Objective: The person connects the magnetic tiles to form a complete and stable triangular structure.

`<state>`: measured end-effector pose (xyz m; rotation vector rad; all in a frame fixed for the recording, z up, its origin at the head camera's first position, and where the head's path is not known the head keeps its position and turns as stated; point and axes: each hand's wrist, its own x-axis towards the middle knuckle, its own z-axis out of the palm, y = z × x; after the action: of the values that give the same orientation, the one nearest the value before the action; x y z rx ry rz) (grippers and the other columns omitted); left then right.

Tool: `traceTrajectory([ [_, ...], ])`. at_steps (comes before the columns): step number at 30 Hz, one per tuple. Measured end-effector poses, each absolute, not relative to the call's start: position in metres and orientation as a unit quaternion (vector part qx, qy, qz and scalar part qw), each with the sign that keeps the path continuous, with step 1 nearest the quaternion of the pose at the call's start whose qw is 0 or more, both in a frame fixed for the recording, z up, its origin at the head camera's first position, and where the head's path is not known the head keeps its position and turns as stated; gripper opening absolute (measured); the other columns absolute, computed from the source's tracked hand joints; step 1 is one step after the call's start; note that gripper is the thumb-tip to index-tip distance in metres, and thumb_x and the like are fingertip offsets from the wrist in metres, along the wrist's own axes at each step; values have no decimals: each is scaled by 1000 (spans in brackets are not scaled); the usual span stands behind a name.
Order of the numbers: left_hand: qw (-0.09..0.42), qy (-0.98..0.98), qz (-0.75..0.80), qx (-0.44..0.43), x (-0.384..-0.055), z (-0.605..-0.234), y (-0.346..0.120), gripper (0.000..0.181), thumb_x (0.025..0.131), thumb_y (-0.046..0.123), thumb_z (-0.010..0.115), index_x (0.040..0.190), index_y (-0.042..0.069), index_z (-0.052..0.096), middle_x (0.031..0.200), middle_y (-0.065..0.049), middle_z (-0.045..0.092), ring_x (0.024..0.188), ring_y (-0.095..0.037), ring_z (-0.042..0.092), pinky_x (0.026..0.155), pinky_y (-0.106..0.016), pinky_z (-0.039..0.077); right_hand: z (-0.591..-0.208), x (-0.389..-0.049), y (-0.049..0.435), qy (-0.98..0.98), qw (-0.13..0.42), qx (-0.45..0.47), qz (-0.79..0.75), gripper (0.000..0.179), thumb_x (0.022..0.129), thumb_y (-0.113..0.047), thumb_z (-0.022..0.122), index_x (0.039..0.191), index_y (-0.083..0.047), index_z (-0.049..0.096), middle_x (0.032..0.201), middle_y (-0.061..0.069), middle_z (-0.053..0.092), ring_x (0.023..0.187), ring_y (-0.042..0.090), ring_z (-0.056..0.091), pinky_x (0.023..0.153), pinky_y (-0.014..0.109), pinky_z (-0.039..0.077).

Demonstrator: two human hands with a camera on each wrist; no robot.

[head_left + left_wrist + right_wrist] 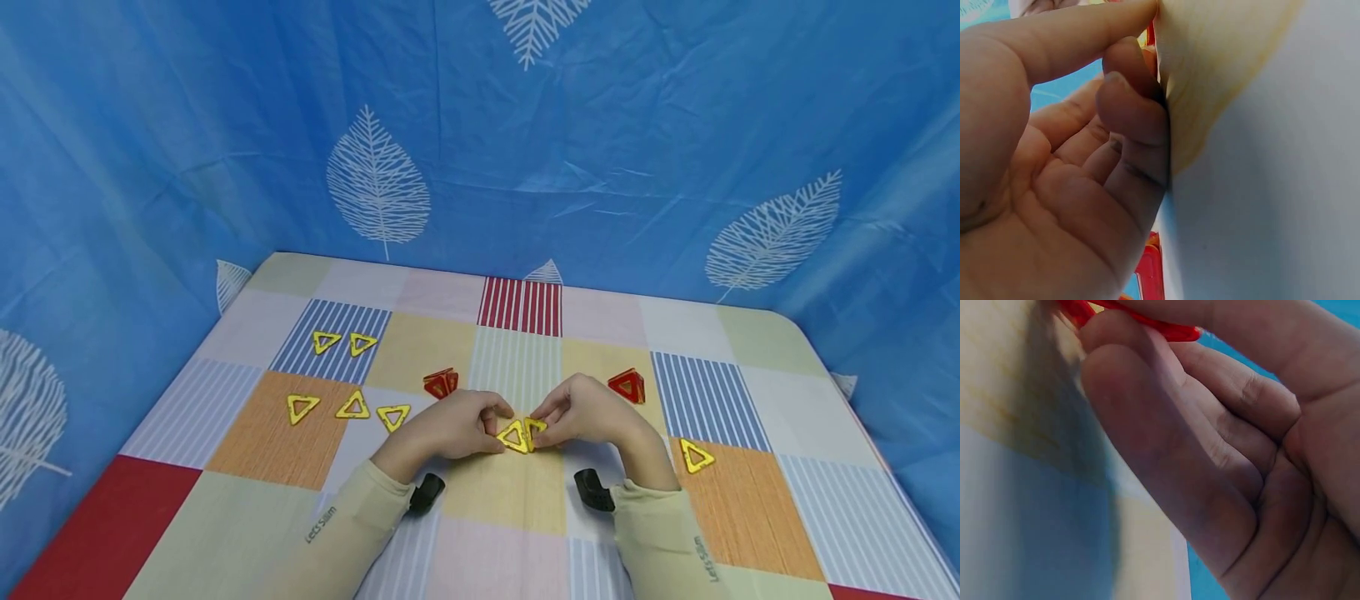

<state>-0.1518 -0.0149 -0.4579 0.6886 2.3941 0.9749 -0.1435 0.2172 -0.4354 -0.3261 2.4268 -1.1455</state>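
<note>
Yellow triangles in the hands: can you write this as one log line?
left fingers: hold left yellow triangle; right fingers: hold right yellow triangle; pair: side by side; red pieces: both farther back

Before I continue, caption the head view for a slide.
Left hand and right hand hold side-by-side yellow triangles, with red pieces beyond on the patchwork cloth.

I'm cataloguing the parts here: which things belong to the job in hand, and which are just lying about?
In the job:
left yellow triangle, pinched by the left hand
right yellow triangle, pinched by the right hand

Lying about, perhaps spares:
five yellow triangles on the left
lone yellow triangle on the right
left red piece
right red piece
</note>
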Motion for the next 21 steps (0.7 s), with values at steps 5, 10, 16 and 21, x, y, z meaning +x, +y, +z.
traceTrajectory([
  [5, 224, 868, 358, 262, -153, -460, -15, 23, 85, 13, 82, 106, 11, 71, 77, 4, 58, 70, -11, 53, 69, -28, 47, -436, -143, 211, 874, 214, -114, -420, 23, 71, -7, 91, 91, -5, 80, 72, 1, 70, 65, 17, 64, 61, 33, 53],
  [10, 218, 868, 361, 263, -153, -460, -16, 20, 87, 11, 80, 104, 11, 71, 76, 3, 58, 69, -11, 52, 68, -28, 46, -437, -143, 206, 868, 218, -119, -430, 26, 70, -8, 92, 91, -3, 78, 75, 2, 71, 68, 17, 66, 64, 32, 54],
  [16, 221, 866, 360, 268, -152, -457, -17, 20, 87, 12, 80, 105, 11, 71, 76, 4, 58, 69, -11, 52, 68, -28, 46, -445, -141, 205, 864, 214, -135, -435, 33, 69, -12, 94, 94, -4, 75, 81, 2, 70, 72, 18, 68, 65, 33, 56],
  [21, 229, 861, 346, 296, -152, -450, -21, 27, 86, 13, 81, 111, 9, 71, 79, 6, 59, 70, -9, 53, 68, -27, 46, -448, -136, 204, 867, 198, -139, -436, 35, 70, -11, 93, 98, -2, 74, 76, 2, 71, 68, 18, 70, 61, 33, 55],
])
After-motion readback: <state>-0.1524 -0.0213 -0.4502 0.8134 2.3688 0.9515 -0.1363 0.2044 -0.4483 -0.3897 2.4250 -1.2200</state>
